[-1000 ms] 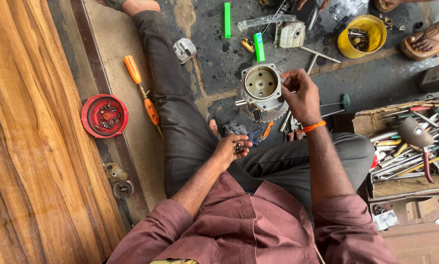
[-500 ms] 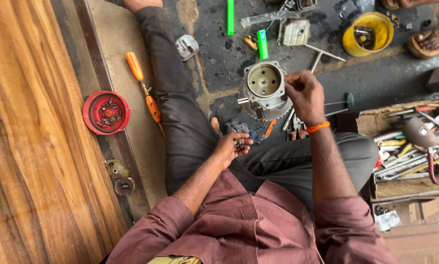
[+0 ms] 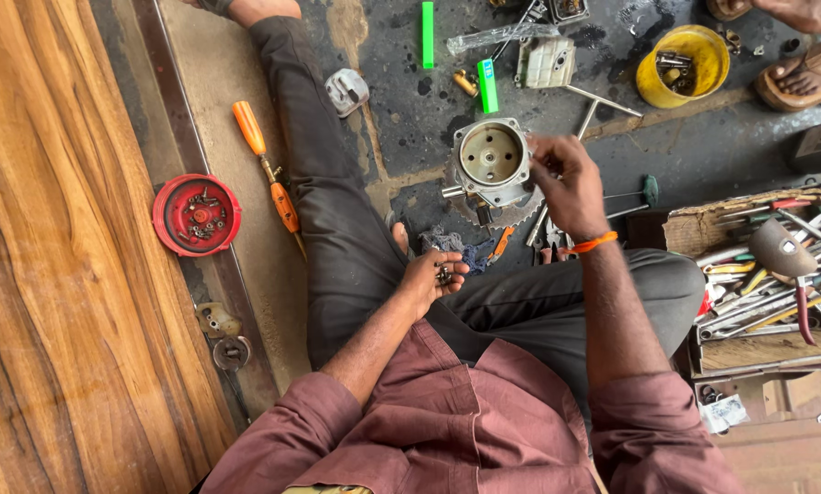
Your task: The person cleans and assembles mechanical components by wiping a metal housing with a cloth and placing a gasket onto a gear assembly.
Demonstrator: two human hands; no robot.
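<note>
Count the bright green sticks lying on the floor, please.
2. One green stick lies upright near the top edge; a shorter green stick lies just above the metal engine part by the right hand. More may be hidden.

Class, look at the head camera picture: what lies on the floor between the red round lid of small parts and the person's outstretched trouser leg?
In the head view, between the red lid and the trouser leg lie two orange-handled screwdrivers, end to end.

Even soft daylight, faint shadows, sharp focus, slight wide-angle edge distortion
</note>
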